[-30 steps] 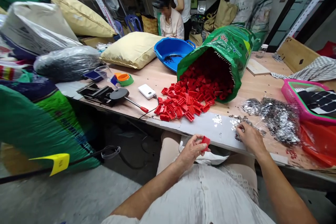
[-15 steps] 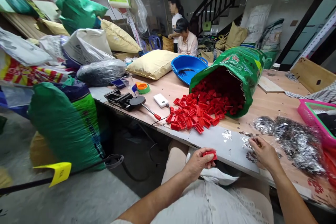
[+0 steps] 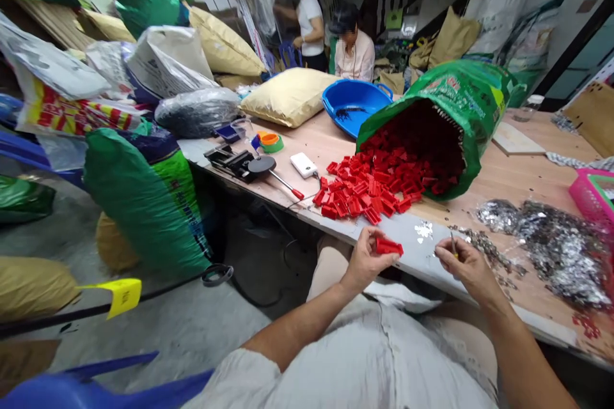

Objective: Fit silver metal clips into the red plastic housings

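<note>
Held between the thumb and fingers of the left hand (image 3: 367,259): a small red plastic block (image 3: 389,247), in front of the big green woven sack (image 3: 480,86). Pinched in the right hand (image 3: 463,262), also in front of the sack: a slim grey metallic item (image 3: 453,244), too small to identify. Probably best to keep the block steady, ends uncovered, and to pinch the item lightly. Compared with half a second earlier: right hand drawn nearer the left, off the scattered silver metal pieces (image 3: 423,231); slim item now plainer to see.
</note>
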